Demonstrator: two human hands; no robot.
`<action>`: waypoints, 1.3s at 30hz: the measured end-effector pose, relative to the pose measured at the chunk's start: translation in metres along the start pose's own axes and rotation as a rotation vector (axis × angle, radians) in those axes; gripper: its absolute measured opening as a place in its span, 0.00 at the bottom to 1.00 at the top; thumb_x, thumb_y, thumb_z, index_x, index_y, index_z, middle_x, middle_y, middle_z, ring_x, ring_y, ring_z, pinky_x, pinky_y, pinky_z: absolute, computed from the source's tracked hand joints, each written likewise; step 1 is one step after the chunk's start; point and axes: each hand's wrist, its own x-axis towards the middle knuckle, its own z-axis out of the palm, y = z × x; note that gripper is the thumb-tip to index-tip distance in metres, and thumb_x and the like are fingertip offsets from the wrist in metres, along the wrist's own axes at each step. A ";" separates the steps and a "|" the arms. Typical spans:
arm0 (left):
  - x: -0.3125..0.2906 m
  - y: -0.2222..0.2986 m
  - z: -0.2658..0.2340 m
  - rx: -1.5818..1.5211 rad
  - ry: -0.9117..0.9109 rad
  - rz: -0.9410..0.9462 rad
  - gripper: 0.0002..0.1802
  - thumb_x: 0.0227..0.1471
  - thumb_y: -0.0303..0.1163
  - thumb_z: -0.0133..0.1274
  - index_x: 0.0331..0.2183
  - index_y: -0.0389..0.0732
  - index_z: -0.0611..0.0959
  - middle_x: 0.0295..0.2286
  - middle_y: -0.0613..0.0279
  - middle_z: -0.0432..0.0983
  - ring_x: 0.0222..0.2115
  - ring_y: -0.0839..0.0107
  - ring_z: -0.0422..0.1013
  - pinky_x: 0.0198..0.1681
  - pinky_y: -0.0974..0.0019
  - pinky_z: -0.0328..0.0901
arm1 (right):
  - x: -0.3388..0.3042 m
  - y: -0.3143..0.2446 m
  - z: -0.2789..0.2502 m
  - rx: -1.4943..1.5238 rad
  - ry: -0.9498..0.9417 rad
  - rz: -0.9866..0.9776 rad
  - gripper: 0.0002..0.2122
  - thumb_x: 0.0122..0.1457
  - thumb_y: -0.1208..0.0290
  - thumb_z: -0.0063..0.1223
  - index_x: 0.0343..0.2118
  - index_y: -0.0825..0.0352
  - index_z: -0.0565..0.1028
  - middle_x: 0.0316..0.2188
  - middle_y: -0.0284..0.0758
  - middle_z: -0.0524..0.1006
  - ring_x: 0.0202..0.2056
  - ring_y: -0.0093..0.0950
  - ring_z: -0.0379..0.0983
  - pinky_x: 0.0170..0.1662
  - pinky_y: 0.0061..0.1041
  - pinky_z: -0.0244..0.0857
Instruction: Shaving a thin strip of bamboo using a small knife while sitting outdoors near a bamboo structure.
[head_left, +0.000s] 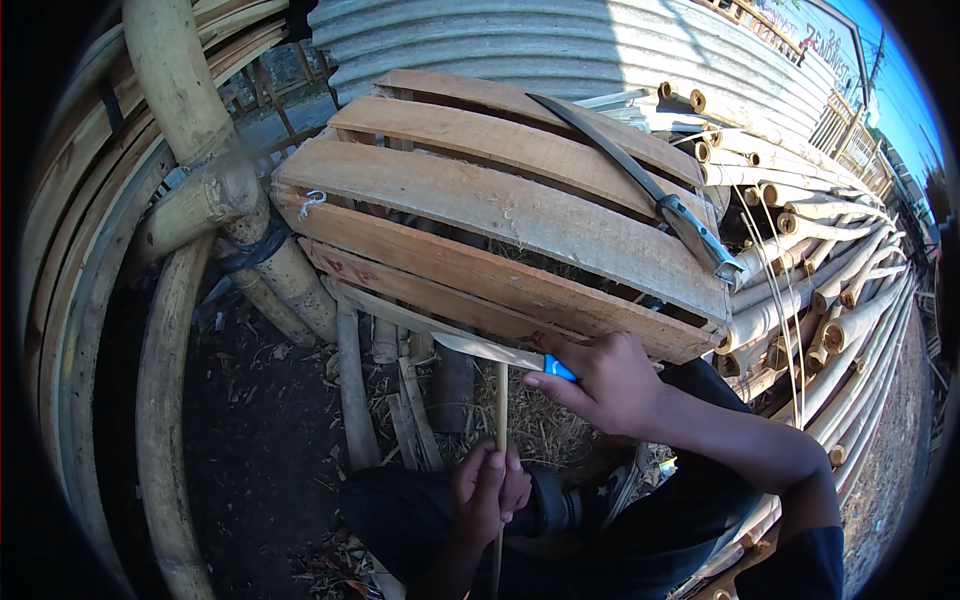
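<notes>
In my right hand (612,385) is a knife (490,352) with a blue handle, its pale blade pointing left. The blade lies across the top end of a thin bamboo stick (502,410) and appears to touch it. My left hand (488,488) is wrapped round that stick lower down, above my lap, and the stick stands nearly upright. Just beyond my right hand is the near side of a slatted wooden crate (420,185). On the crate's top slats lies a machete (640,180), its dark blade pointing away and its handle at the right edge.
Stacked bamboo poles (850,320) fill the right side. A thick bamboo post frame (180,90) stands at the left, beside long split strips (75,260). Corrugated metal sheeting (480,45) rises behind the crate. Shavings and bamboo offcuts (355,390) litter the dirt ground.
</notes>
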 end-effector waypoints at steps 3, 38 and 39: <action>0.002 0.000 -0.001 -0.087 0.005 -0.013 0.14 0.63 0.38 0.35 0.32 0.38 0.67 0.09 0.73 0.54 0.06 0.85 0.47 0.11 0.77 0.46 | -0.007 -0.009 0.000 -0.145 -0.047 -0.181 0.23 0.55 0.45 0.49 0.18 0.63 0.70 0.07 0.33 0.65 0.12 0.33 0.68 0.16 0.31 0.61; 0.004 -0.001 -0.003 0.093 0.101 0.022 0.13 0.62 0.33 0.36 0.29 0.36 0.70 0.08 0.71 0.56 0.06 0.83 0.50 0.11 0.76 0.49 | -0.011 -0.014 0.010 -0.129 -0.089 -0.234 0.25 0.57 0.44 0.44 0.16 0.63 0.73 0.05 0.34 0.66 0.09 0.34 0.68 0.14 0.30 0.62; 0.002 -0.003 -0.003 -0.040 0.096 0.023 0.14 0.63 0.34 0.36 0.29 0.36 0.70 0.08 0.71 0.55 0.05 0.83 0.50 0.10 0.76 0.48 | -0.011 -0.017 0.009 -0.126 -0.092 -0.230 0.25 0.57 0.44 0.44 0.16 0.63 0.73 0.05 0.34 0.66 0.09 0.34 0.68 0.14 0.30 0.62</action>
